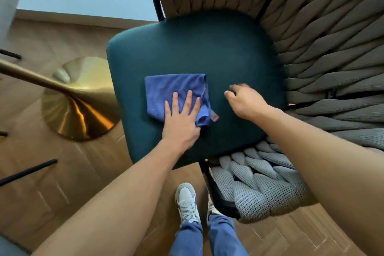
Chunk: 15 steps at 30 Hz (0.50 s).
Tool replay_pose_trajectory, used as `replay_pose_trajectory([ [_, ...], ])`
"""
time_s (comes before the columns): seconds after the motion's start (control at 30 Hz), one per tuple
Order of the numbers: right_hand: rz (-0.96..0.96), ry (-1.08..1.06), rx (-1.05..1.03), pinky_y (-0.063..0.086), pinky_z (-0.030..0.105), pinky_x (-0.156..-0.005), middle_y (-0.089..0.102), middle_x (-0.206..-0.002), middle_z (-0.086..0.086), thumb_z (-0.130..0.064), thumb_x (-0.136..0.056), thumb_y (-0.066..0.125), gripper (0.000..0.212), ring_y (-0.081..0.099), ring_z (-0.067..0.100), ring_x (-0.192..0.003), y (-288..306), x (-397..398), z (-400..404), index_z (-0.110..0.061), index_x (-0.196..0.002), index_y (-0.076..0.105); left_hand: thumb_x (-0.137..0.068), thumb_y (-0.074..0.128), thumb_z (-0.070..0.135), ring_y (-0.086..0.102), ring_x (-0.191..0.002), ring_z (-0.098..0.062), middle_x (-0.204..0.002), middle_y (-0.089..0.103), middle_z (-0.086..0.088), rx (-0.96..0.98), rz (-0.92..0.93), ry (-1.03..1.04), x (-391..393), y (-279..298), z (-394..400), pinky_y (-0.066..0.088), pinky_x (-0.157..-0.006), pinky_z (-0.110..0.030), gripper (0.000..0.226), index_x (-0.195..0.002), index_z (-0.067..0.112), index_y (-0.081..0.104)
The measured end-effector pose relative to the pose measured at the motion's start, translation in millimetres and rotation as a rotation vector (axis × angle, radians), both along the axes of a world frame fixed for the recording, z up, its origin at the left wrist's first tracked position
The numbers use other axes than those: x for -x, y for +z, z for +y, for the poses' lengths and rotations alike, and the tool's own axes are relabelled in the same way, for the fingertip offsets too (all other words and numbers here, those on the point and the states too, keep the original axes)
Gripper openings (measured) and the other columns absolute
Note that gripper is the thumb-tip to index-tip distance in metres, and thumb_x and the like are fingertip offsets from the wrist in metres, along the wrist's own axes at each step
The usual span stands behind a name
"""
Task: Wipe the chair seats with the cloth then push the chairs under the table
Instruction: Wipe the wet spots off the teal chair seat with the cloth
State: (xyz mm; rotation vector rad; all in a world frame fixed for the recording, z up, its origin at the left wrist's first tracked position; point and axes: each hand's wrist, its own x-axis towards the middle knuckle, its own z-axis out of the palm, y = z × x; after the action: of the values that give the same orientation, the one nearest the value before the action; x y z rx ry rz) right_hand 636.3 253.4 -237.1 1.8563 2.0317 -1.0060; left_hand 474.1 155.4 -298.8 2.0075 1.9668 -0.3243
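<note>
A chair with a dark teal seat [218,52] fills the middle of the head view, wrapped by a woven grey rope back [332,48]. A folded blue cloth [172,91] with a small pink tag lies flat on the seat's near left part. My left hand [181,120] presses flat on the cloth's near right corner, fingers spread. My right hand [245,102] hovers just right of the cloth, fingers loosely curled and apart, holding nothing; I cannot tell whether it touches the seat.
The table's gold trumpet base [79,102] and slanting gold post stand on the wood floor left of the chair. Black chair legs [27,171] poke in at the far left. My feet in grey sneakers [187,203] stand at the chair's near edge.
</note>
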Motion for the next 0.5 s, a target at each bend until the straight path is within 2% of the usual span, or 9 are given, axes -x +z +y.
replay_pose_trajectory([
  [0.07, 0.019, -0.019, -0.003, 0.037, 0.040, -0.104, 0.047, -0.136, 0.021, -0.028, -0.099, 0.033, 0.042, 0.041, 0.036, -0.127, -5, 6, -3, -0.003, -0.127, 0.051, -0.086, 0.034, 0.042, 0.004, -0.145, -0.049, -0.163, 0.011, -0.006, 0.017, -0.095, -0.149, -22, -2, -10, 0.005, -0.113, -0.063, 0.069, -0.153, 0.027, 0.024],
  [0.17, 0.034, -0.013, -0.017, 0.030, 0.040, -0.112, 0.039, -0.148, 0.016, -0.038, -0.098, 0.034, 0.053, 0.036, 0.033, -0.135, -10, 12, -8, -0.009, -0.141, 0.041, -0.080, 0.048, 0.046, 0.021, -0.144, -0.042, -0.157, 0.031, -0.002, 0.029, -0.167, -0.579, -18, -6, -48, 0.014, -0.113, -0.061, 0.067, -0.145, 0.029, 0.043],
  [0.23, 0.032, 0.007, -0.015, 0.028, 0.040, -0.113, 0.037, -0.150, 0.015, -0.039, -0.098, 0.034, 0.054, 0.034, 0.032, -0.137, -9, 15, -12, -0.011, -0.144, 0.038, -0.079, 0.046, 0.048, 0.028, -0.143, -0.038, -0.154, 0.037, 0.000, 0.008, -0.163, -0.645, 12, -8, -68, 0.021, -0.113, -0.059, 0.065, -0.142, 0.030, 0.048],
  [0.3, 0.023, 0.030, -0.007, 0.027, 0.039, -0.113, 0.034, -0.151, 0.014, -0.039, -0.098, 0.034, 0.054, 0.032, 0.032, -0.138, -9, 19, -15, -0.012, -0.145, 0.037, -0.078, 0.040, 0.048, 0.031, -0.142, -0.038, -0.153, 0.038, -0.001, -0.035, -0.084, -0.569, 50, -6, -75, 0.023, -0.112, -0.059, 0.067, -0.142, 0.029, 0.047],
  [0.33, 0.020, 0.035, 0.002, 0.027, 0.039, -0.112, 0.033, -0.152, 0.014, -0.039, -0.099, 0.034, 0.053, 0.031, 0.032, -0.139, -8, 22, -17, -0.013, -0.145, 0.036, -0.078, 0.041, 0.047, 0.031, -0.142, -0.039, -0.154, 0.037, -0.002, -0.051, -0.036, -0.466, 68, -5, -74, 0.022, -0.112, -0.059, 0.068, -0.143, 0.029, 0.045],
  [0.43, 0.031, 0.067, 0.010, 0.030, 0.039, -0.107, 0.031, -0.151, 0.014, -0.036, -0.100, 0.032, 0.049, 0.031, 0.033, -0.137, -7, 34, -23, -0.014, -0.143, 0.038, -0.081, 0.036, 0.044, 0.010, -0.147, -0.040, -0.161, 0.018, -0.002, -0.026, 0.010, -0.008, 88, 0, -64, 0.004, -0.116, -0.058, 0.073, -0.151, 0.028, 0.026],
  [0.47, 0.034, 0.073, 0.011, 0.031, 0.040, -0.106, 0.032, -0.150, 0.015, -0.035, -0.100, 0.032, 0.047, 0.031, 0.034, -0.136, -6, 38, -26, -0.013, -0.142, 0.039, -0.082, 0.029, 0.044, 0.005, -0.148, -0.041, -0.163, 0.012, -0.002, -0.020, 0.018, 0.094, 79, 2, -62, 0.002, -0.115, -0.059, 0.073, -0.152, 0.027, 0.023],
  [0.5, 0.036, 0.072, 0.011, 0.030, 0.040, -0.106, 0.031, -0.150, 0.015, -0.035, -0.100, 0.032, 0.047, 0.031, 0.034, -0.136, -5, 42, -29, -0.013, -0.142, 0.039, -0.081, 0.026, 0.044, 0.007, -0.147, -0.043, -0.162, 0.013, -0.004, -0.005, 0.030, 0.108, 67, 3, -63, 0.005, -0.114, -0.062, 0.073, -0.152, 0.026, 0.025],
])
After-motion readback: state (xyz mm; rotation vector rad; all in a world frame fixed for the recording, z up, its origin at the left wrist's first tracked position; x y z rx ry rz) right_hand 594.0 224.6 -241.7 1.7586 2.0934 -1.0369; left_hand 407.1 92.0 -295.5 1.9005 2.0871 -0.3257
